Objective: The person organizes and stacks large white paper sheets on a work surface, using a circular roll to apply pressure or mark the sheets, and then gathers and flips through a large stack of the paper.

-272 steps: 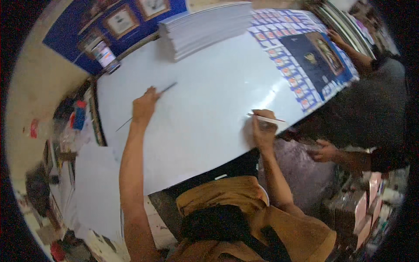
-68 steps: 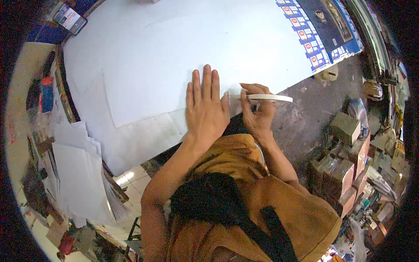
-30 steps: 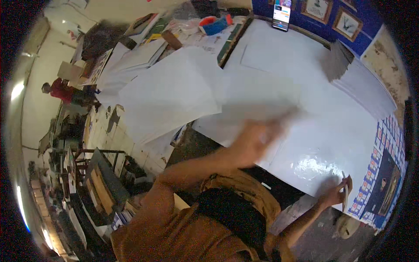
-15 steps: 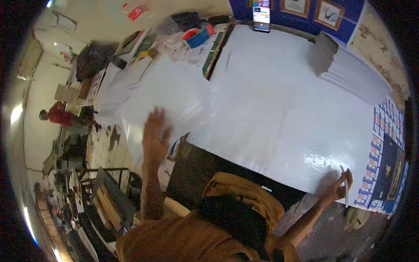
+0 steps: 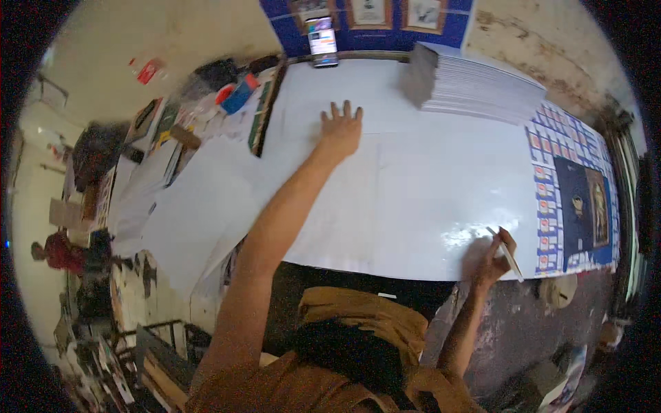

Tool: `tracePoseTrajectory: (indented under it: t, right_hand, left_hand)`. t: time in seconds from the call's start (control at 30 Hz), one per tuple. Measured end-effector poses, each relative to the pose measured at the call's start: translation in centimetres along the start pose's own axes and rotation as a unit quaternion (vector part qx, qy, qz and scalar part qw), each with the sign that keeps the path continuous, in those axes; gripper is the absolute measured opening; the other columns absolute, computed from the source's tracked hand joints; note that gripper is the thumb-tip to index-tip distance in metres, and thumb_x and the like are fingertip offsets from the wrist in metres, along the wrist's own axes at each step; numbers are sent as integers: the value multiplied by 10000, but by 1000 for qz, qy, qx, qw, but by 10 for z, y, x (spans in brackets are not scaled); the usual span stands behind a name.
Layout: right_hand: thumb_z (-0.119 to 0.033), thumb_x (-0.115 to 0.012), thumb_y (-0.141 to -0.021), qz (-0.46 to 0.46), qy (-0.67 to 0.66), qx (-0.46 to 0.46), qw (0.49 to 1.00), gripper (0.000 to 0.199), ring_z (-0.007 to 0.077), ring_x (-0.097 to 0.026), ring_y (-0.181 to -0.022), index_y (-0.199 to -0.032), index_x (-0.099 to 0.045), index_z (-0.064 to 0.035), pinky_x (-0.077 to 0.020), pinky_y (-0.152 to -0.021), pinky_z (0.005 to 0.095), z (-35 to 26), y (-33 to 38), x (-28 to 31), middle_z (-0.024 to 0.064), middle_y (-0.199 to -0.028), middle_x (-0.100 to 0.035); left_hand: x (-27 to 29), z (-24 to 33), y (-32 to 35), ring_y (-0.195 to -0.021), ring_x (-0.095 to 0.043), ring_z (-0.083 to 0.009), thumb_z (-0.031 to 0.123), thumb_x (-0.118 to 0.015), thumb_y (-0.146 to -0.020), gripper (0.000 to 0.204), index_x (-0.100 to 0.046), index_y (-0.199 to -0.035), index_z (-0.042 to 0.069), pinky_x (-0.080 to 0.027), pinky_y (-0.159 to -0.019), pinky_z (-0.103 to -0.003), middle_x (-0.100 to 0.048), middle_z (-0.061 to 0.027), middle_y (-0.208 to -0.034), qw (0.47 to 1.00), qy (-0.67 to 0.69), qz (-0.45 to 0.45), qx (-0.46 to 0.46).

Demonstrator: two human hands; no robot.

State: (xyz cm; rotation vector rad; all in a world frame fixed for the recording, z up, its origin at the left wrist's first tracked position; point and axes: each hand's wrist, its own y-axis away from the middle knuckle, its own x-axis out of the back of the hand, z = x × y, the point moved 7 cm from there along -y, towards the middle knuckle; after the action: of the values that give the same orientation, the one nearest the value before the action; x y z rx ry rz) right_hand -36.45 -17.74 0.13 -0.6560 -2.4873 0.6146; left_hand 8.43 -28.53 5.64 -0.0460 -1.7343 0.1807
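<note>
My left hand lies on the far part of the white sheet that covers the table, its fingers spread and nothing in them. At the near right edge of the sheet, my right hand is closed round a slim whitish stick, whose exact kind I cannot make out. Beside my left forearm, loose large white sheets lie over the left side and sag at their near edge.
A thick stack of white sheets stands at the back right. A lit phone leans at the back. Blue and red tape rolls lie back left. A dark picture panel lies at right. A person in red is far left.
My left hand has moved from the loose sheets at left to the far part of the table sheet. My right hand still holds the stick. The view has turned.
</note>
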Motion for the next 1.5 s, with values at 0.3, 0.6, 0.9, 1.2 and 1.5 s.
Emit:
tracePoseTrajectory:
  t: [0.3, 0.6, 0.9, 1.2, 1.5]
  right_hand:
    - [-19, -600, -947, 10, 50, -7, 999, 160, 207, -631, -933, -1091, -661, 16, -513, -865, 339, -8, -2, 8, 117, -1010, -673]
    - [-77, -632, -949, 18, 8, -39, 999, 171, 209, -643, -929, -1105, -652, -10, -522, -826, 340, -43, -17, 0, 121, -1010, -671]
    - [-61, -660, -935, -108, -36, -47, 992, 190, 167, -643, -899, -1117, -642, -12, -535, -778, 308, -102, 21, -24, 104, -1013, -676]
    - [-43, -685, -846, -389, -123, 32, 912, 349, 227, -621, -1018, -1189, -684, -105, -460, -894, 371, -188, 90, -137, 125, -1043, -661]
    - [-229, -685, -873, -512, -110, 112, 844, 403, 242, -545, -1148, -1272, -650, -179, -304, -966, 534, -211, 125, -162, 14, -1192, -661]
  left_hand:
    - [-15, 14, -1, -983, -665, -361, 133, -549, -899, 379, -591, -1273, 81, -544, -799, -519, -649, -167, -1153, 994, -6, -105, -31]
    - [31, 115, 160, -1170, -557, -328, 162, -646, -814, 437, -651, -1248, 113, -448, -999, -489, -583, -127, -1355, 958, 262, 9, -113]
    - [30, 36, 274, -1385, -322, -455, 289, -745, -839, 804, -341, -1477, 12, -253, -1140, -574, -358, -292, -1479, 943, 316, 56, 88]
    - [9, 28, 272, -1390, -332, -442, 319, -711, -871, 910, -190, -1522, -46, -133, -1157, -644, -355, -289, -1487, 912, 405, 17, 67]
    - [3, 30, 296, -1377, -388, -378, 244, -646, -920, 697, -314, -1473, -19, -208, -1150, -598, -475, -143, -1465, 923, 382, 22, 37]
